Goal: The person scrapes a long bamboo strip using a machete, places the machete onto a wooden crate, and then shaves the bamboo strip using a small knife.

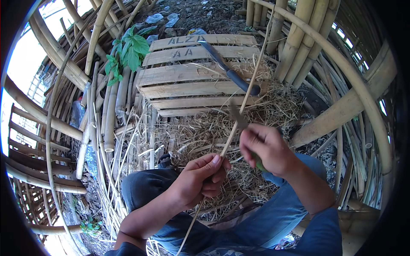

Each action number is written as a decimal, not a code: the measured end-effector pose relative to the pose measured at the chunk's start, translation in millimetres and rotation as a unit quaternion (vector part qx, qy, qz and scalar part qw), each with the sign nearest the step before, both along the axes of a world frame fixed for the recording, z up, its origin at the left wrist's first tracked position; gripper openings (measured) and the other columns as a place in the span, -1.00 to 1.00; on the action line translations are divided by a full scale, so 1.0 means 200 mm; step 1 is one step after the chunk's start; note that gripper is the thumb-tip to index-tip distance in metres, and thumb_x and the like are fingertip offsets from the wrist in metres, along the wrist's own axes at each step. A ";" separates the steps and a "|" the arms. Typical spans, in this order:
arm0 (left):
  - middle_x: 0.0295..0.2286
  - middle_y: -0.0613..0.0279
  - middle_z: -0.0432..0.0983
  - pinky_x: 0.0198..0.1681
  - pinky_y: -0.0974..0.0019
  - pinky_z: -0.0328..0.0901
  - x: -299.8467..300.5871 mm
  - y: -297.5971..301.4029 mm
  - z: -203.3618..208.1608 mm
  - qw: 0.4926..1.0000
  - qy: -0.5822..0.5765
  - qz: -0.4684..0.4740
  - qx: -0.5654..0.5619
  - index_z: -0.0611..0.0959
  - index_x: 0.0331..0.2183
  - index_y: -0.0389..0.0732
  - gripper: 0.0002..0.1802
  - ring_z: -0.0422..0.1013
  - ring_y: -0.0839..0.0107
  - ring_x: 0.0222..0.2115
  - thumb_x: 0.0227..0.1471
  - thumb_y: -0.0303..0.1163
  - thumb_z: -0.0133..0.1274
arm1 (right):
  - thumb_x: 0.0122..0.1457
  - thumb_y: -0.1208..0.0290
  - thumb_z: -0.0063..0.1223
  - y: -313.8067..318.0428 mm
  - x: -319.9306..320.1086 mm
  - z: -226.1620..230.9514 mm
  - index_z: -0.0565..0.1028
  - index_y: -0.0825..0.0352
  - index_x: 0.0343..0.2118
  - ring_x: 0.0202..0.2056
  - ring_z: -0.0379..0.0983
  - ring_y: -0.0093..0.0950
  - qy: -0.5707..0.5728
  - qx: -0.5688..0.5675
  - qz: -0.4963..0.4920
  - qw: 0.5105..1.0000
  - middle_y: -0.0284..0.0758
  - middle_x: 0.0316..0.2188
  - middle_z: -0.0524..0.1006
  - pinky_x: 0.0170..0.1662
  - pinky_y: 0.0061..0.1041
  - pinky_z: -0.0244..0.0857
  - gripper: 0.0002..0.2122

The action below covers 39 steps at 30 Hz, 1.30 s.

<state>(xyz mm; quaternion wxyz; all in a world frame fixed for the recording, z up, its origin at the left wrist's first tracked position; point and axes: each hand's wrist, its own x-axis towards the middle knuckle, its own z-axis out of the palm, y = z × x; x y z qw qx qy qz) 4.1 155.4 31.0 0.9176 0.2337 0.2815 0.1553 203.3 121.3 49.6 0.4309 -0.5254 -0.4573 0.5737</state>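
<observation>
A long, thin bamboo strip (pixel 231 138) slants from my lap up past the far slats. My left hand (pixel 202 176) is closed around it at mid-length, thumb on top. Gripped in my right hand (pixel 270 150) is a knife (pixel 238 117), its dark blade close against the strip just beyond my left hand. A bit of green handle shows below my right fingers. The blade is slightly blurred, so whether it touches the strip is hard to tell. Farther off, a second knife with a curved blade and dark handle (pixel 242 82) lies on a slatted wooden panel (pixel 179 77).
Curly bamboo shavings (pixel 200 134) cover the ground between my bent legs (pixel 273 213) and the panel. Cut bamboo poles (pixel 109 123) lie at the left beside a leafy plant (pixel 132 49). Thick bamboo posts (pixel 299 38) and a slanting beam (pixel 337 115) stand at the right.
</observation>
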 end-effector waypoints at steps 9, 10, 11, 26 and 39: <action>-0.67 0.46 0.11 -0.71 0.56 -0.13 -0.03 -0.01 0.00 0.998 0.054 -0.025 0.020 0.46 -0.37 -0.25 -0.72 -0.05 0.69 -0.73 0.20 -0.25 -0.22 | 0.24 0.25 -0.13 -0.02 -0.03 0.01 0.42 0.35 -0.51 -0.71 0.18 -0.77 0.098 -0.217 0.189 0.953 -0.49 -0.69 0.37 -0.64 -0.75 0.06 -0.72; -0.67 0.46 0.11 -0.71 0.56 -0.13 -0.03 -0.01 -0.01 0.998 0.054 -0.026 0.019 0.46 -0.37 -0.25 -0.72 -0.05 0.69 -0.73 0.20 -0.25 -0.22 | 0.24 0.26 -0.12 -0.02 -0.03 0.01 0.42 0.36 -0.51 -0.71 0.17 -0.77 0.087 -0.213 0.195 0.953 -0.50 -0.68 0.37 -0.64 -0.75 0.05 -0.72; -0.68 0.47 0.11 -0.71 0.56 -0.13 -0.03 -0.01 -0.01 0.998 0.056 -0.026 0.011 0.46 -0.37 -0.26 -0.72 -0.05 0.69 -0.73 0.20 -0.25 -0.22 | 0.23 0.27 -0.11 -0.02 -0.03 0.00 0.43 0.36 -0.51 -0.71 0.16 -0.77 0.077 -0.209 0.202 0.954 -0.50 -0.68 0.37 -0.65 -0.75 0.05 -0.72; -0.71 0.51 0.06 -0.74 0.57 -0.17 -0.04 -0.01 0.01 0.997 0.069 -0.036 0.009 0.44 -0.38 -0.27 -0.70 -0.07 0.72 -0.76 0.20 -0.23 -0.22 | 0.22 0.33 -0.08 -0.01 -0.04 0.02 0.48 0.41 -0.54 -0.72 0.14 -0.77 -0.017 -0.157 0.156 0.975 -0.50 -0.76 0.34 -0.66 -0.68 -0.01 -0.72; -0.73 0.54 -0.02 -0.75 0.55 -0.21 -0.05 0.01 0.04 0.996 0.072 -0.044 0.040 0.40 -0.42 -0.22 -0.66 -0.13 0.72 -0.77 0.21 -0.15 -0.26 | 0.21 0.39 -0.10 0.01 0.05 0.03 0.44 0.38 -0.61 -0.73 0.16 -0.74 -0.081 -0.095 0.080 0.989 -0.48 -0.78 0.33 -0.67 -0.69 0.00 -0.73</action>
